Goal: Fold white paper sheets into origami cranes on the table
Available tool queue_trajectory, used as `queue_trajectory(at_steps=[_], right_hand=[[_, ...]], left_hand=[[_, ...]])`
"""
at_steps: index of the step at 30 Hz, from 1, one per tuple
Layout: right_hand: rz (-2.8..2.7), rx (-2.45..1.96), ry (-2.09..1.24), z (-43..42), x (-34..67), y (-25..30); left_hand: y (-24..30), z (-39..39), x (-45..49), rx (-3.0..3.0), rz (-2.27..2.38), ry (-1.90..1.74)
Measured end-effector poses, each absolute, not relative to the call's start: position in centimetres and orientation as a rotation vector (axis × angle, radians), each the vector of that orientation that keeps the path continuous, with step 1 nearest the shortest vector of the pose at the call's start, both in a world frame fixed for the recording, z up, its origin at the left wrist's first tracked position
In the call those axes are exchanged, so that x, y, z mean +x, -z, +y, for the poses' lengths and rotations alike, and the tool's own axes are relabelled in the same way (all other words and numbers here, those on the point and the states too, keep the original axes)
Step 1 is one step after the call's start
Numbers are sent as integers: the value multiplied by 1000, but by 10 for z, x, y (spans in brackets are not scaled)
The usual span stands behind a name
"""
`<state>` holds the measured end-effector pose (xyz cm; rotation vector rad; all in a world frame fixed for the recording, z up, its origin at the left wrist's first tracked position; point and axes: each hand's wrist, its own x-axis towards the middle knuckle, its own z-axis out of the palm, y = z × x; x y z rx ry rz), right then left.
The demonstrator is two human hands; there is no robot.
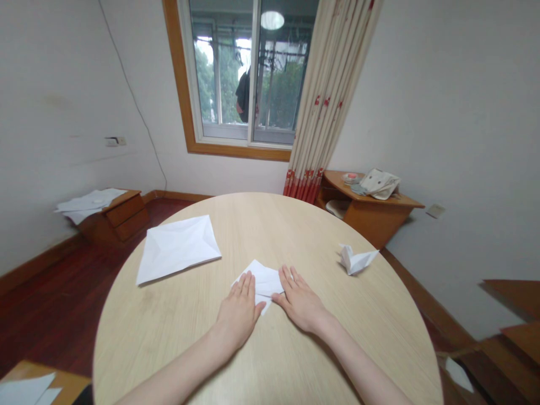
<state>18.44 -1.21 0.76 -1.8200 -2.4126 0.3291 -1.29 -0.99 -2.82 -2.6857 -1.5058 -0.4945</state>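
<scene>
- Low at the left edge, white papers lie on a light wooden top
- Above, a pale wall carries a faint brown smudge, with a dark red floor and brown skirting below
- A low brown cabinet with drawers stands by that wall, loose sheets spread over its top
- A socket sits on the wall, and a thin cable runs down towards the corner
- The round table fills the middle, its top pale with fine wood grain
- On its left part lies a flat white stack, creases showing on the top sheet
- The left hand lies flat over the left side of the folded paper, fingers straight and close together, thumb out to the right
- The folded paper rests on the table between both hands, a point facing the window
- The right hand presses the paper's right side, fingers straight and slightly parted, thumb stretched left
- A cream curtain with red flowers hangs beside the window
- A white paper bird stands on the table's right part
- Behind it, a wooden corner unit bears a pale bag
- At far right, brown wooden ledges jut in
</scene>
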Motion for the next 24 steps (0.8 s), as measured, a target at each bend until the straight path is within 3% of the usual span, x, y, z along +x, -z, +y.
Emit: queue_trajectory(at_steps=[12, 24], right_hand=[[-2458, -1802, -72, -15, 184, -5], [-2579, -1658, 86, -10, 189, -4]], left_hand=[[12, -21, -6, -2532, -1785, 405], [-2, -14, -11, -2775, -1561, 367]])
